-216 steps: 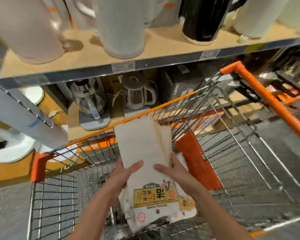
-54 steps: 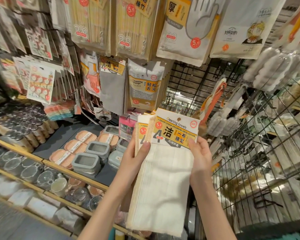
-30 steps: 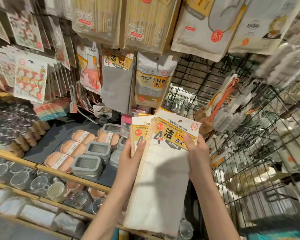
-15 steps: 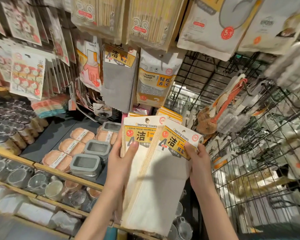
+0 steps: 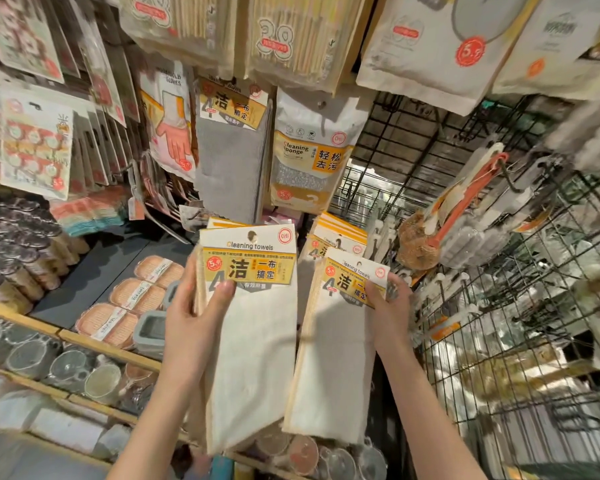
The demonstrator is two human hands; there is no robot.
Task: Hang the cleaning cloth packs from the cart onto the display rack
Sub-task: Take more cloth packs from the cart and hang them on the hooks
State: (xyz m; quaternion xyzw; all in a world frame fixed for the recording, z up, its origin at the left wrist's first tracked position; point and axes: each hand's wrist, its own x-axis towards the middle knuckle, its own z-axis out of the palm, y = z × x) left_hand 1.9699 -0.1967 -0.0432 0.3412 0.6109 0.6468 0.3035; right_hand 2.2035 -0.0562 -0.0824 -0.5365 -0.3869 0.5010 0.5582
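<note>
Head view, and we have both hands up in front of the display rack. Nearest us, our left hand grips a stack of cloth packs, thumb pressed on the yellow label, fingers curled behind. Just right of that stack, our right hand pinches a single pack by the edge of its header card. The two are held apart, side by side, not touching.

We judge the hanging has barely begun: nothing we hold is on a hook yet, and each header's punched hole is free. The cart is out of view, so we cannot tell how many remain there.

Each pack is a long, flat, cream cloth, soft and limp below a stiff glossy paper header.

Just beyond the single pack, matching hung packs show where these likely go. Farther up from them hang a grey cloth pack and a sponge bag, on thin black wire grid.
</note>
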